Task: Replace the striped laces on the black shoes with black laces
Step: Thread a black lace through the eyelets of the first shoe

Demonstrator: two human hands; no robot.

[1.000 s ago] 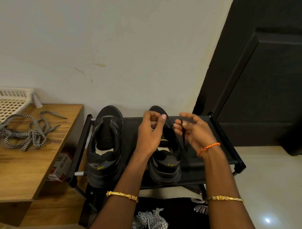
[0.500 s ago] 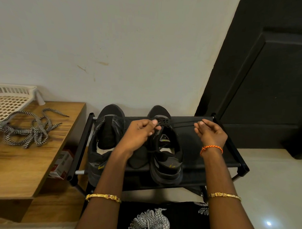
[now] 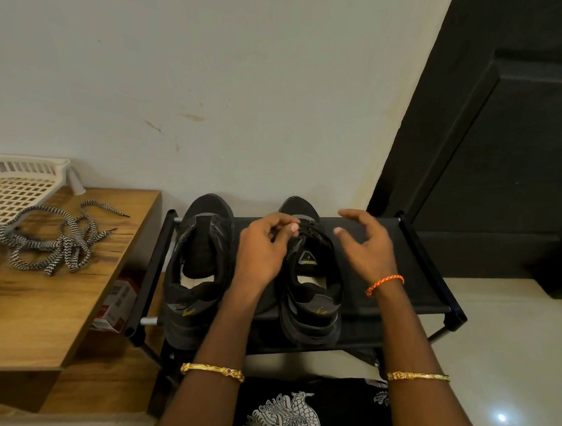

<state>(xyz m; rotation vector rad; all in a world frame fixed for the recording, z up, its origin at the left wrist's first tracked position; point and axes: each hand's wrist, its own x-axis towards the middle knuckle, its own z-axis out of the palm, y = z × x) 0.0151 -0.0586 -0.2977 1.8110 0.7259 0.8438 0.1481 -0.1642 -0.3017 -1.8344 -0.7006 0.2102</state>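
Two black shoes [image 3: 255, 272] stand on the black rack [image 3: 424, 265]. Left hand [image 3: 262, 250] pinches the black lace [image 3: 308, 228] at the right shoe's far eyelets. Right hand [image 3: 367, 244] hovers beside, fingers loosely spread. Striped laces [image 3: 52, 240] lie on the wooden table [image 3: 47, 303], left.

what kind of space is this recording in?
Probably a home entryway or hallway. A low black shoe rack holding black shoes stands against a plain wall beside a dark door, with a tiled floor and a small wooden table alongside.
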